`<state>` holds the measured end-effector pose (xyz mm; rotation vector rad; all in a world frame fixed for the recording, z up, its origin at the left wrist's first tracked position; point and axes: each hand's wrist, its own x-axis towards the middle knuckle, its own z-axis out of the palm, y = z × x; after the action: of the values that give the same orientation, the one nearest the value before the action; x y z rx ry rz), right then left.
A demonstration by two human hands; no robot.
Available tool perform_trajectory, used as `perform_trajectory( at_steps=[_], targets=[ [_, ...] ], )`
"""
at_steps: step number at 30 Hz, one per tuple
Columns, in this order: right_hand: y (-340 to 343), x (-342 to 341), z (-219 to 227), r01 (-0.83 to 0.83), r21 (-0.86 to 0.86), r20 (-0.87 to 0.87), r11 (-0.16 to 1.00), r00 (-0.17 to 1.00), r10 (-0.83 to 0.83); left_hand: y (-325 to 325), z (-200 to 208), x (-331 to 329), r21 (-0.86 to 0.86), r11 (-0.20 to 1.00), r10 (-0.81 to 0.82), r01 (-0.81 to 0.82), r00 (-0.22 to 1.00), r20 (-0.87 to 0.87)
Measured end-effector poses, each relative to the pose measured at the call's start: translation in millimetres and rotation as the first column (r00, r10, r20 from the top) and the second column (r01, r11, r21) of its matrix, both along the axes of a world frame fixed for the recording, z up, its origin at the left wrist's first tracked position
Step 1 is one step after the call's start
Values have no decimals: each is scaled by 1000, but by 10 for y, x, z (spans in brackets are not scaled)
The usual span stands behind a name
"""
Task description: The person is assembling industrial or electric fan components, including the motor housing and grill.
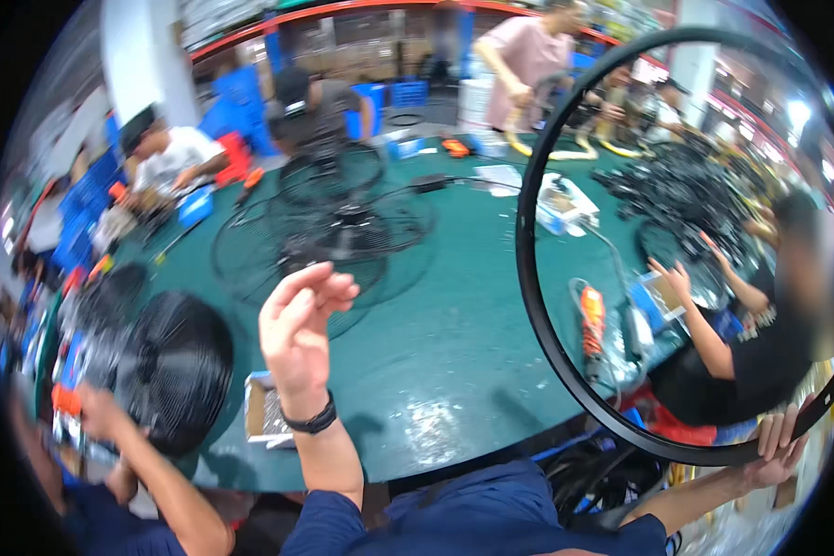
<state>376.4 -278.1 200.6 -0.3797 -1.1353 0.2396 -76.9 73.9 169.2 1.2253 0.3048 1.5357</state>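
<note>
A green table (463,371) stands in a busy room. A big black ring (527,232) is up on the right, its low edge pinched in the right hand (777,447). The left hand (298,343) is over the table, fingers loosely bent. Black wire covers (352,218) lie past it.

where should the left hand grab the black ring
Probably by its left rim, coming from the left: the black ring is a slim open hoop, the right hand grips its lower right, and the empty left hand is raised on the opposite side.
</note>
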Motion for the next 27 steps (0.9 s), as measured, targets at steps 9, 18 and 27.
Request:
perform_trajectory(
  at_steps=[9, 18, 27],
  targets=[
    [2442, -641, 9, -653, 54, -217, 755, 731, 647, -191, 3, -330, 147, 987, 67, -68, 998, 11],
    [3380, -1352, -217, -300, -228, -246, 926, 938, 243, -51, 19, -500, 109, 765, 621, -635, 772, 135],
    [3753, -1001, -349, -94, -584, -25, 806, 995, 98, 128, -107, -714, 61, 838, 546, -543, 835, -75]
  ],
)
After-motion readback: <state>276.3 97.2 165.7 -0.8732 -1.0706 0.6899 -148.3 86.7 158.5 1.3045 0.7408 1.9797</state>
